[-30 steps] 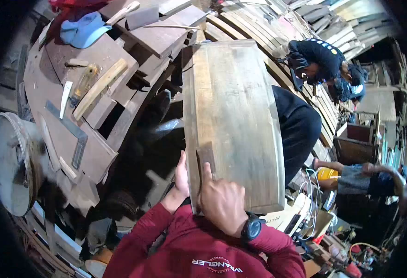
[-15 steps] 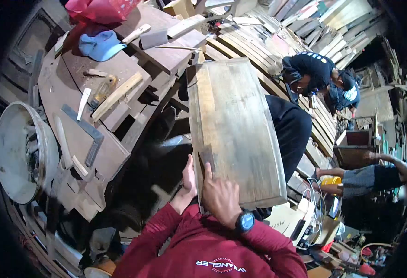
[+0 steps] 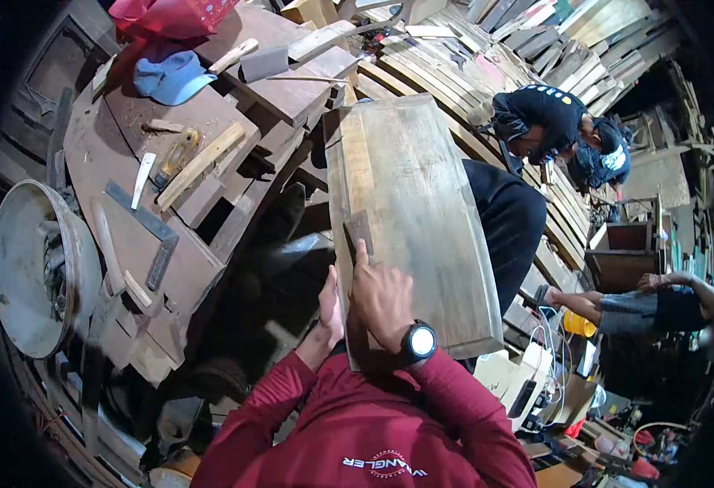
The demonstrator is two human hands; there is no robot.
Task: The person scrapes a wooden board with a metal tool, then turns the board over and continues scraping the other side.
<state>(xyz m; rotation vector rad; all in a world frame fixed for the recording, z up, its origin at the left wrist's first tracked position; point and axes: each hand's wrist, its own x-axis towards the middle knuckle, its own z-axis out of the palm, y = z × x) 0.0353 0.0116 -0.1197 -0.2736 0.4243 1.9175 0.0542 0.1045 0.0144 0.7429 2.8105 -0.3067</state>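
A wide wooden panel [image 3: 422, 211] with bevelled edges lies tilted across my lap. Along its left edge, my left hand [image 3: 325, 321] steadies the panel near its lower end, fingers fairly straight and partly hidden by the edge. My right hand [image 3: 383, 301], with a watch at the wrist, is on the panel's left border. Its index finger points up the board and presses a small dark brown piece of sandpaper [image 3: 358, 231] against the wood; the other fingers curl beneath the hand.
On the workbench [image 3: 121, 146] at left lie a metal square [image 3: 160, 236], a hand plane [image 3: 179, 154], a blue cap [image 3: 170, 75] and wood strips. A white basin [image 3: 19, 268] stands beside it. One person [image 3: 548, 122] bends over planks; another [image 3: 658, 305] stands at right.
My right hand and the sandpaper have slid up along the panel's left border, away from my body. My left hand stays by the edge. The person at right has lowered an arm.
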